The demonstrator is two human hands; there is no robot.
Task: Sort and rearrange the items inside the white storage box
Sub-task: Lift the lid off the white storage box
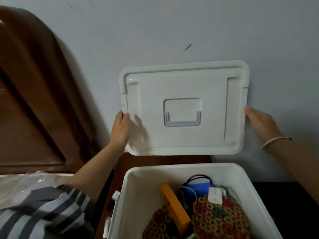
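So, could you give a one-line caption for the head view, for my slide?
Left hand and right hand hold the lid upright before the wall, behind the open box.

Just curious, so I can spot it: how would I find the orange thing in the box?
Look at the open white box under the lid held up against the wall. Inside it, a long orange block lies slanted, left of the blue pouch and the bigger beaded mat. It alone is plain orange with straight edges.
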